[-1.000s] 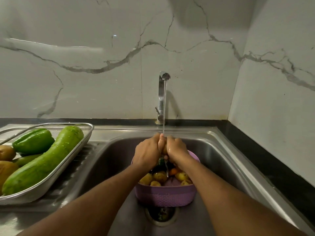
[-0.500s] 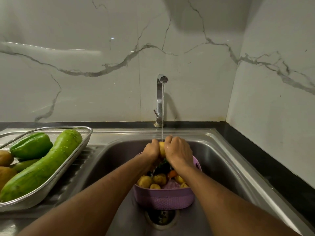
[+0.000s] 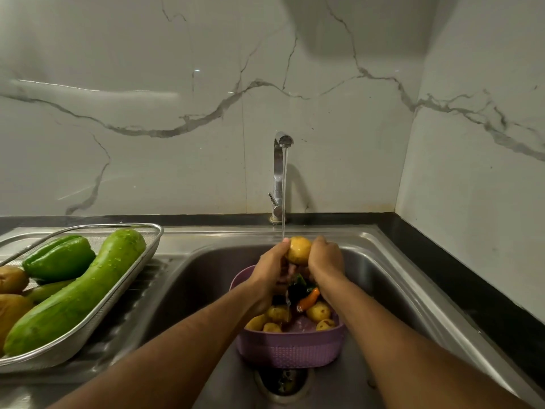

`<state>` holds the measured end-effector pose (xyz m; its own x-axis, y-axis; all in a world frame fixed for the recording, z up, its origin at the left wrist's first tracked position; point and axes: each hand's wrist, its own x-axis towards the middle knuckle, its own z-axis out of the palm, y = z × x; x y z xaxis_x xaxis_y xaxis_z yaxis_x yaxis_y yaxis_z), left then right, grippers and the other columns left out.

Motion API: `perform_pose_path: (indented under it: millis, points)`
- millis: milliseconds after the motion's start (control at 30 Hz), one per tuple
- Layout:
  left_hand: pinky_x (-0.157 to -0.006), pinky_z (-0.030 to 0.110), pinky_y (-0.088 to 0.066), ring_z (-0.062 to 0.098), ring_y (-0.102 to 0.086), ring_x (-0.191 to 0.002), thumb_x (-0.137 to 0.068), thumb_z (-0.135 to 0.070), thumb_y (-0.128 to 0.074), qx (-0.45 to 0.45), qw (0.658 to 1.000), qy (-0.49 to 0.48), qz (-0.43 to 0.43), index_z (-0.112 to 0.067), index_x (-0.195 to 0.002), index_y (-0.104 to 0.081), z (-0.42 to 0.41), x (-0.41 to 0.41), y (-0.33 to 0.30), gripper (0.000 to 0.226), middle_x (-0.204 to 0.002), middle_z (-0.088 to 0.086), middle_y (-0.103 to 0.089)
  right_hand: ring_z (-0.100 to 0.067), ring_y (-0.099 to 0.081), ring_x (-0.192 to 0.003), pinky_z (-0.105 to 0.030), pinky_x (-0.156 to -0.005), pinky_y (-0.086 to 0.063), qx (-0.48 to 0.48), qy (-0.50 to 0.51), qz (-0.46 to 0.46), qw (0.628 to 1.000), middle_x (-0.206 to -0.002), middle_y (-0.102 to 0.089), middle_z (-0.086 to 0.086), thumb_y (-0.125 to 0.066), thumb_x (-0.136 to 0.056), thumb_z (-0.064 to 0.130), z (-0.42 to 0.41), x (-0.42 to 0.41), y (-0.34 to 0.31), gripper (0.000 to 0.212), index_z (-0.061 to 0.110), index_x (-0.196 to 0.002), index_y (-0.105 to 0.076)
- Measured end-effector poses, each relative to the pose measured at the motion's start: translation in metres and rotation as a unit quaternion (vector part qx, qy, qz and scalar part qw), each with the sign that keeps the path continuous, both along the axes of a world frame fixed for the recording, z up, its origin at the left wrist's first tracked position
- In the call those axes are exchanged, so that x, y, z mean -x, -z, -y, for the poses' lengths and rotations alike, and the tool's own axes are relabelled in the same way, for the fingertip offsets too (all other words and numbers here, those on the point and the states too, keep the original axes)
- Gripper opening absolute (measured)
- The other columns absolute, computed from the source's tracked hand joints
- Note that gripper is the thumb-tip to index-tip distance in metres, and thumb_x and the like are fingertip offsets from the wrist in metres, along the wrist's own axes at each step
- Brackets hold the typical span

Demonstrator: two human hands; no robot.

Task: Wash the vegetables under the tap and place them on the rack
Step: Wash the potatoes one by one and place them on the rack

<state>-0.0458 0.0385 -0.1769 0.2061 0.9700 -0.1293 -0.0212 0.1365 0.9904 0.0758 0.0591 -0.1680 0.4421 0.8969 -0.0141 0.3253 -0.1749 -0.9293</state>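
since the earlier frames: potato [image 3: 298,250] now more exposed between the two hands, its top standing clear above the knuckles; one second ago it was all but hidden inside the clasp.

item, step in hand: washing. one potato held under the stream from the tap [image 3: 282,172], above the far rim of the purple basket [image 3: 290,348], which sits in the sink [image 3: 392,293] over the drain. water lands at the left hand's fingertips, at the potato's left edge.

item, left hand [image 3: 269,268]: fingers curled round the potato's left side, forearm running in from the near left corner.

item, right hand [image 3: 326,258]: fingers curled over its right side, knuckles up, wrist bent down; forearm from the near right corner.

item, rack [image 3: 141,261]: on the drainboard at the sink's left edge; holds a long green gourd [image 3: 79,293], a green pepper [image 3: 59,258] and washed potatoes at its left end.

item, basket contents: several small potatoes and a carrot [image 3: 308,299], unwashed by my judgement.

item, next move, judged: carry the wet potato left, over the sink's edge, into the rack's free space beside the gourd; a firm hold is needed, skin likely slick. much remains.
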Motion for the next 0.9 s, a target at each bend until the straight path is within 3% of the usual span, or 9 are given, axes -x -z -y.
perform_pose_path:
  millis: [100,300,433,533,667,767,900]
  points:
    - [-0.053,0.024,-0.023,0.009,-0.034,-0.051,-0.106,-0.054,-0.038,0.018,0.999,0.007,0.032,-0.017,-0.066,-0.053,-0.001,0.009,-0.002,0.056,-0.062,0.000,-0.050,-0.024,-0.061,-0.077,-0.034,-0.064,-0.046,0.058,-0.030,-0.100,0.993,-0.095,-0.070,-0.015,-0.027,-0.107,0.043,-0.006,0.002,0.005,0.056,0.003,-0.116,-0.065]
    - [-0.053,0.023,-0.025,0.010,-0.039,-0.054,-0.108,-0.048,-0.037,0.061,0.996,0.041,0.048,-0.010,-0.079,-0.056,-0.001,0.013,-0.003,0.051,-0.066,0.003,-0.054,-0.017,-0.047,-0.054,-0.028,-0.050,-0.037,0.087,-0.035,-0.107,0.990,-0.070,-0.054,-0.008,-0.027,-0.109,0.043,0.000,0.001,0.003,0.050,0.008,-0.092,-0.059]
    - [-0.052,0.023,-0.025,0.010,-0.037,-0.053,-0.106,-0.051,-0.041,0.069,0.996,0.029,0.058,-0.011,-0.077,-0.055,-0.001,0.017,-0.006,0.051,-0.065,0.002,-0.051,-0.017,-0.050,-0.061,-0.029,-0.055,-0.039,0.029,-0.043,-0.055,0.997,-0.073,-0.055,-0.008,-0.026,-0.110,0.036,-0.002,0.004,0.004,0.046,0.009,-0.091,-0.058]
    - [-0.050,0.022,-0.026,0.009,-0.036,-0.048,-0.106,-0.053,-0.042,0.078,0.996,-0.036,0.036,-0.011,-0.083,-0.057,-0.001,0.015,-0.005,0.050,-0.061,0.002,-0.052,-0.017,-0.053,-0.071,-0.031,-0.061,-0.038,-0.022,-0.060,0.043,0.997,-0.081,-0.057,-0.006,-0.027,-0.110,0.035,-0.003,0.008,0.009,0.043,0.011,-0.092,-0.058]
    - [-0.043,0.020,-0.028,0.010,-0.037,-0.044,-0.106,-0.055,-0.040,0.090,0.994,-0.069,-0.008,-0.008,-0.093,-0.060,-0.003,0.017,-0.003,0.053,-0.057,0.004,-0.053,-0.014,-0.052,-0.073,-0.030,-0.061,-0.037,-0.024,-0.068,0.116,0.991,-0.084,-0.056,-0.004,-0.028,-0.111,0.037,0.000,0.013,0.013,0.043,0.010,-0.101,-0.059]
    - [-0.045,0.020,-0.029,0.009,-0.040,-0.047,-0.106,-0.055,-0.038,0.069,0.997,-0.040,-0.004,-0.008,-0.102,-0.061,-0.002,0.018,-0.004,0.052,-0.062,0.003,-0.056,-0.013,-0.052,-0.073,-0.029,-0.059,-0.036,-0.014,-0.057,0.111,0.992,-0.083,-0.056,-0.004,-0.027,-0.111,0.037,-0.001,0.011,0.012,0.044,0.010,-0.100,-0.059]
    - [-0.053,0.022,-0.034,0.009,-0.047,-0.056,-0.107,-0.049,-0.038,0.019,0.998,0.034,-0.041,-0.014,-0.114,-0.057,0.006,0.010,-0.001,0.040,-0.072,0.001,-0.056,-0.020,-0.060,-0.082,-0.034,-0.071,-0.043,-0.010,-0.044,0.131,0.990,-0.087,-0.061,-0.007,-0.027,-0.111,0.037,0.000,0.002,0.013,0.047,0.011,-0.088,-0.058]
